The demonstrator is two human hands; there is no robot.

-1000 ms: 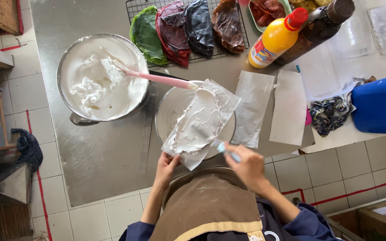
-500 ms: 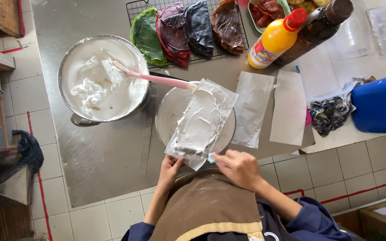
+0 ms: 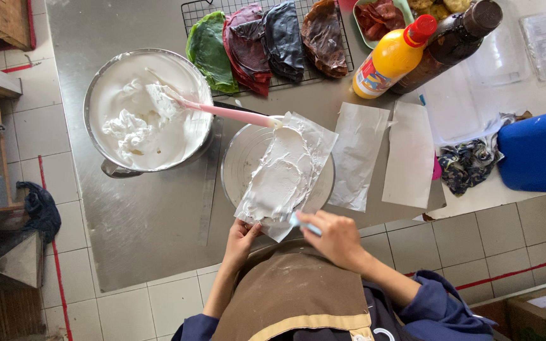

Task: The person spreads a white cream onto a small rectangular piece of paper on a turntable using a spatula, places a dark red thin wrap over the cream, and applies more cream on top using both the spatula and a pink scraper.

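A sheet of paper [image 3: 314,136] lies over a round glass plate [image 3: 238,161] on the steel table and is spread thick with white cream [image 3: 280,177]. My left hand [image 3: 240,243] pinches the sheet's near corner. My right hand [image 3: 336,237] is closed on the light blue handle of a small spatula [image 3: 299,221], its blade touching the cream at the sheet's near end. To the left stands a big metal bowl [image 3: 99,142] of white cream, a pink-handled spatula [image 3: 229,113] resting in it.
Two blank paper sheets [image 3: 361,155] [image 3: 410,155] lie to the right of the plate. A wire rack [image 3: 200,9] at the back holds several coloured flat pieces. An orange squeeze bottle [image 3: 390,60], a dark bottle [image 3: 450,41] and a blue container [image 3: 535,155] stand right.
My right hand has slid leftward and nearer along the sheet's end with the small spatula, smoothing the cream. My left hand keeps the same hold on the corner.
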